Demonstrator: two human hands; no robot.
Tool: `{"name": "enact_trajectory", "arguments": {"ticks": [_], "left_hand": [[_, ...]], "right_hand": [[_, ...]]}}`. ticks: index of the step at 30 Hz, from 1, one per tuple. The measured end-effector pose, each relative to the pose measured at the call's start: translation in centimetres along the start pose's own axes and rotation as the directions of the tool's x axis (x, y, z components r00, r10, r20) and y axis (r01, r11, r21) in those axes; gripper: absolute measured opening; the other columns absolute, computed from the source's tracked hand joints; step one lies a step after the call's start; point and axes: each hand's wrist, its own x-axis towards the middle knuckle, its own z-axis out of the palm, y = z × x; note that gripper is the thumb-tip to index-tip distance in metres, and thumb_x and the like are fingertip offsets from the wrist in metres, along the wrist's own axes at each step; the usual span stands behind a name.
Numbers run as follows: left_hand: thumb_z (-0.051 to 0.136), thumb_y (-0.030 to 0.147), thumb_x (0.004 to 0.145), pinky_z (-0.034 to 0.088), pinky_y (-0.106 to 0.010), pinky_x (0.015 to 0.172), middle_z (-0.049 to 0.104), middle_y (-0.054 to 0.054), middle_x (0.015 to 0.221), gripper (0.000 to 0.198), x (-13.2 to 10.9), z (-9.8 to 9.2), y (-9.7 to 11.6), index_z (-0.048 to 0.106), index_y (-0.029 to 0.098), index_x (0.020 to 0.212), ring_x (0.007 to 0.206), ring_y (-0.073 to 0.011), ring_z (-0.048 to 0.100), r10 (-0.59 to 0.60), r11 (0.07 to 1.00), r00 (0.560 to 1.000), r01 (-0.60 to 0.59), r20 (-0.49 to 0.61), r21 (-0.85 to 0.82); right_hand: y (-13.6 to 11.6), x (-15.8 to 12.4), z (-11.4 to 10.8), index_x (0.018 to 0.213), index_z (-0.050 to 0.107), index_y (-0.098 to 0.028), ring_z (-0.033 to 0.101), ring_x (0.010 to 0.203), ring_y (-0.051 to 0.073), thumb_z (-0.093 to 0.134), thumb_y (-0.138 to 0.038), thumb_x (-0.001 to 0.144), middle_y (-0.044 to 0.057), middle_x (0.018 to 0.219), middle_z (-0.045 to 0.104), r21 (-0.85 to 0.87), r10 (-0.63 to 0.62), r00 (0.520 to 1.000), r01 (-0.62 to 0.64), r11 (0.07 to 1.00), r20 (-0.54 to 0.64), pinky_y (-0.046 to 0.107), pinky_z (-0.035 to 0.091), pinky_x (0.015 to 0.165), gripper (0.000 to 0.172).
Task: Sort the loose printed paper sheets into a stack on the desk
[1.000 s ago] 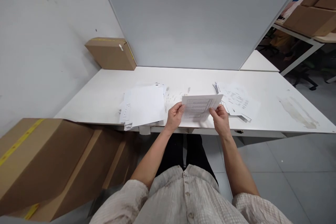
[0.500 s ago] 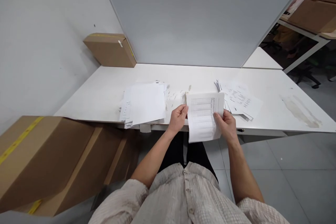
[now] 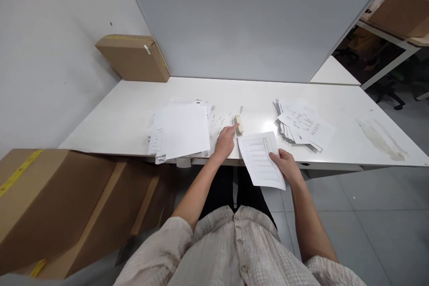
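Note:
My right hand (image 3: 285, 164) grips a printed sheet with a table on it (image 3: 261, 159), held flat over the near edge of the white table (image 3: 335, 143). My left hand (image 3: 225, 141) has let go of the sheet and stretches forward, fingers extended, its tips touching a small beige stapler (image 3: 239, 124) lying on the table. A stack of white papers (image 3: 182, 132) lies just left of that hand. Another spread pile of printed papers (image 3: 301, 126) lies to the right of the stapler.
A brown cardboard box (image 3: 134, 57) stands at the table's back left corner against a grey partition (image 3: 248, 18). Large cardboard boxes (image 3: 60, 205) sit on the floor at my left. More boxes rest on a shelf (image 3: 398, 9) at the far right.
My left hand released the printed sheet and moved forward to the stapler. My right hand lowered the sheet from upright to flat over the table's edge.

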Motion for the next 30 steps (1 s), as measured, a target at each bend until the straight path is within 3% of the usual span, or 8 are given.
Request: {"name": "enact_trajectory", "arguments": {"ticks": [6,26,30], "left_hand": [[0.034,-0.004,0.076,0.043,-0.031,0.090,0.051,-0.007,0.110,0.062,0.6,0.3,0.1,0.051,0.026,0.129,0.104,-0.0188,0.050,-0.032,0.997,0.996,0.026,0.082,0.079],[0.032,-0.002,0.080,0.043,-0.035,0.085,0.055,-0.008,0.100,0.055,0.2,1.3,-0.3,0.059,0.023,0.120,0.091,-0.0211,0.045,0.020,0.981,0.999,-0.029,0.046,0.193],[0.031,-0.001,0.080,0.043,-0.034,0.086,0.054,-0.008,0.099,0.056,0.1,1.3,-0.4,0.055,0.023,0.125,0.091,-0.0211,0.045,0.040,0.975,0.999,-0.047,0.036,0.217]], "right_hand": [[-1.1,1.1,0.3,0.082,0.058,-0.018,0.063,0.072,0.022,0.063,-0.042,0.070,0.005,0.081,0.067,-0.052,0.025,0.999,-0.027,0.998,-0.030,0.028,0.048,0.057,0.027],[-1.2,2.2,0.9,0.075,0.055,-0.018,0.057,0.067,0.019,0.058,-0.045,0.069,0.002,0.072,0.061,-0.185,-0.022,0.996,0.007,0.983,-0.082,0.027,0.042,0.054,0.028],[-2.3,1.1,-0.2,0.074,0.056,-0.018,0.055,0.066,0.019,0.058,-0.043,0.070,0.003,0.071,0.061,-0.267,-0.067,0.988,0.027,0.963,-0.140,0.027,0.041,0.054,0.026]]}}
